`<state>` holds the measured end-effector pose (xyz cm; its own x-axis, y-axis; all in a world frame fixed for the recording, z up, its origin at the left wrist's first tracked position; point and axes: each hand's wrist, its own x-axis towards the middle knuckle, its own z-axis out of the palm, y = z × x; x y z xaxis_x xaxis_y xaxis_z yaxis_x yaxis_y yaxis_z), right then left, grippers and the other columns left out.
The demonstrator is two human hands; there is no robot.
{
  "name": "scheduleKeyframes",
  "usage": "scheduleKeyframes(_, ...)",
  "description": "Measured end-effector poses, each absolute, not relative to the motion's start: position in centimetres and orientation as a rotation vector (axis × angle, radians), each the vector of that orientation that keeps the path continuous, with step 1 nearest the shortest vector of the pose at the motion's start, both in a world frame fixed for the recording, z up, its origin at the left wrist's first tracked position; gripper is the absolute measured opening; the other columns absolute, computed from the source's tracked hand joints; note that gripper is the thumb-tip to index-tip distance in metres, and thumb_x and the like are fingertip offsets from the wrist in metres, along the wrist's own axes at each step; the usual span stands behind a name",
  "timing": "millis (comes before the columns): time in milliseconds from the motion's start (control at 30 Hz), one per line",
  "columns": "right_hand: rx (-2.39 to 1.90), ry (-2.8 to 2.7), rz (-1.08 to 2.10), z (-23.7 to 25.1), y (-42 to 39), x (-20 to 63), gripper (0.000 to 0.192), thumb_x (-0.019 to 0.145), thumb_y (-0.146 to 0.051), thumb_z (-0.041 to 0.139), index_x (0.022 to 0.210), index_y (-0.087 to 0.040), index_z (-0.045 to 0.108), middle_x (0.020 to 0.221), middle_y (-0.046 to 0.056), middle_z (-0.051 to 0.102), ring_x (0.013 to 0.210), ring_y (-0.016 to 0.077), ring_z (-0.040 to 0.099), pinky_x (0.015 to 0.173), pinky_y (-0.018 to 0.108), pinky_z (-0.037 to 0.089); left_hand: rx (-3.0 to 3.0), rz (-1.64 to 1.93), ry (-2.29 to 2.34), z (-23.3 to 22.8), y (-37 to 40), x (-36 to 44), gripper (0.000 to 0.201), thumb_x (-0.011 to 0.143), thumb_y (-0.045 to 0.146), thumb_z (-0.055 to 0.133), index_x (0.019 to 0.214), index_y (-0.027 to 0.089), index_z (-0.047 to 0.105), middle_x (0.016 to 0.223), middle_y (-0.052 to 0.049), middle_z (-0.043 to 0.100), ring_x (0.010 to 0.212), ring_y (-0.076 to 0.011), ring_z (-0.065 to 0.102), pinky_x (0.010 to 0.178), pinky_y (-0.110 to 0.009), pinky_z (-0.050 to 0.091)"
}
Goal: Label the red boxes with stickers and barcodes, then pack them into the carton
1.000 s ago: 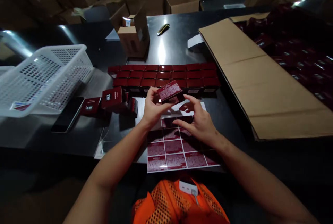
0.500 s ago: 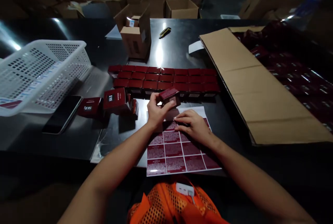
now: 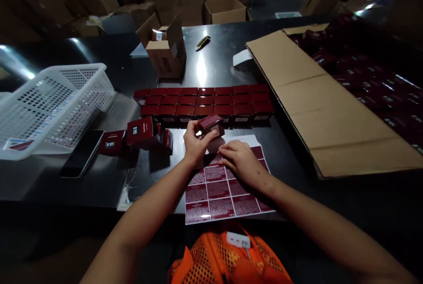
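Gripped between thumb and fingers of the left hand [image 3: 195, 143], a small red box [image 3: 211, 124] is held tilted just above the far edge of the label sheet [image 3: 218, 189]. The right hand [image 3: 240, 160] lies flat on the sheet, fingertips pressed at a label in its far rows; whether a label is pinched cannot be told. Beyond the sheet, the rows of boxes [image 3: 203, 101] stand close-packed. Left of the sheet lie loose boxes [image 3: 140, 132], a phone [image 3: 82, 154] and a white basket [image 3: 54, 103]; right of it lies flat cardboard [image 3: 330, 103]. Risks, as judged: a label peeled one-handed may curl and stick to itself; the unweighted sheet may slide on the glossy table [image 3: 205, 61]; a tilted box invites a skewed label; a nudge could topple the near row.
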<state>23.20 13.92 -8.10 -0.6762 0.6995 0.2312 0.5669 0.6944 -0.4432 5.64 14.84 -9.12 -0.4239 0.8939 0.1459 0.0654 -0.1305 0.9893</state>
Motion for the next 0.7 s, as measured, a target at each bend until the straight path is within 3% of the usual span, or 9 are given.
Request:
scheduleKeyframes(167,-0.953,-2.481,0.397,-8.3,13.6,23.3,0.024,0.084,-0.025,0.075,0.107,-0.018,0.074,0.097,0.009,0.075,0.091,0.0255,0.066,0.080,0.041,0.051,1.104,1.643,1.485,-8.8,14.8,5.7,0.046,0.062,0.042,0.083,0.091,0.022,0.054,0.082,0.002,0.063,0.074,-0.0143,0.061,0.064,-0.024,0.047)
scheduleKeyframes(333,-0.887,-2.444,0.402,-9.0,13.0,23.1,0.017,0.086,-0.019,0.071,0.103,-0.021,0.076,0.106,0.009,0.076,0.098,0.0271,0.068,0.087,0.045,0.051,1.101,1.651,1.478,-8.9,14.8,5.7,0.046,0.062,0.042,0.084,0.092,0.022,0.055,0.082,0.003,0.064,0.073,-0.0136,0.061,0.064,-0.023,0.047)
scheduleKeyframes(467,-0.840,-2.340,0.579,-7.8,12.7,23.2,0.013,0.081,-0.014,0.075,0.089,-0.024,0.077,0.104,0.006,0.073,0.102,0.0263,0.064,0.090,0.047,0.049,1.120,1.652,1.448,-8.9,14.9,5.6,0.047,0.061,0.039,0.085,0.093,0.022,0.055,0.082,0.003,0.064,0.072,-0.0132,0.061,0.065,-0.024,0.049)
scheduleKeyframes(567,-0.703,-2.204,0.892,-5.5,13.2,24.1,0.005,0.084,-0.022,0.074,0.080,-0.025,0.075,0.101,0.005,0.068,0.100,0.0228,0.063,0.089,0.044,0.052,1.149,1.658,1.444,-8.6,14.9,5.5,0.048,0.060,0.037,0.085,0.096,0.022,0.056,0.084,0.003,0.064,0.074,-0.0133,0.061,0.069,-0.025,0.050)
scheduleKeyframes(633,-0.627,-1.966,1.031,-3.9,14.0,25.2,0.005,0.087,-0.032,0.071,0.088,-0.027,0.072,0.107,0.005,0.065,0.100,0.0210,0.064,0.086,0.040,0.055,1.122,1.668,1.426,-8.3,14.8,5.5,0.051,0.061,0.037,0.086,0.099,0.023,0.056,0.086,0.003,0.064,0.076,-0.0130,0.061,0.071,-0.024,0.050)
scheduleKeyframes(700,-0.626,-1.729,0.979,-2.9,14.8,26.2,0.035,0.083,-0.042,0.075,0.114,-0.034,0.064,0.123,0.005,0.061,0.110,0.0227,0.063,0.092,0.043,0.055,1.038,1.640,1.313,-8.0,14.5,5.9,0.053,0.063,0.039,0.086,0.103,0.026,0.055,0.091,0.003,0.065,0.079,-0.0132,0.063,0.072,-0.025,0.052)
